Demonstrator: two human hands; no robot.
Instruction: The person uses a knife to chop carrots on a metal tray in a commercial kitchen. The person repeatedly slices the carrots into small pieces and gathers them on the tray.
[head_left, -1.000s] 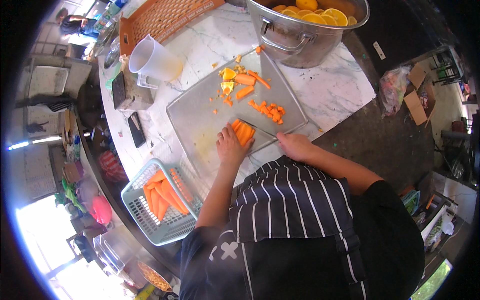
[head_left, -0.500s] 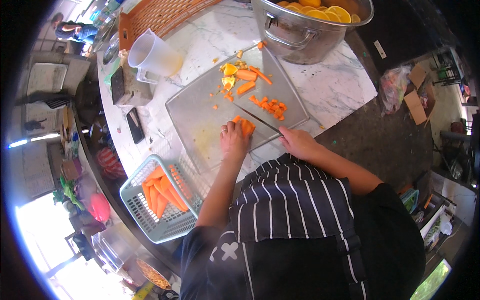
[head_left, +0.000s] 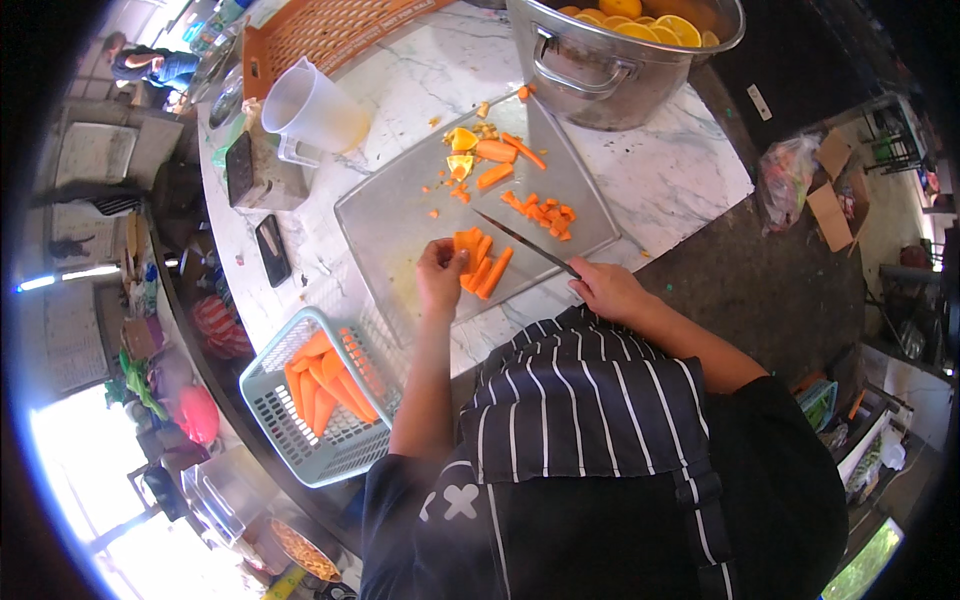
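My right hand (head_left: pixel 607 288) grips a knife (head_left: pixel 525 242) by its handle, its blade slanting up and left over the grey cutting board (head_left: pixel 390 225). My left hand (head_left: pixel 438 275) is curled at the left side of the carrot sticks (head_left: pixel 487 272), with thumb and fingers closed on the edge of a carrot piece (head_left: pixel 465 241). Between the hands, the sticks lie loosely apart, clear of the blade. Farther up the board are diced carrot (head_left: pixel 545 214), larger carrot chunks (head_left: pixel 494 151), yellow-orange citrus pieces (head_left: pixel 461 165) and small scraps.
A blue-green basket (head_left: pixel 280 425) of whole peeled carrots (head_left: pixel 325 385) stands at the left. Beyond the board are a plastic jug (head_left: pixel 310 108), an orange crate (head_left: pixel 300 45) and a steel pot (head_left: pixel 600 95) of sliced oranges (head_left: pixel 665 30). A phone (head_left: pixel 271 250) lies near the left edge.
My left hand has shifted left and turned, uncovering the carrot, now spread into separate sticks. The knife in my right hand has moved slightly right and down.
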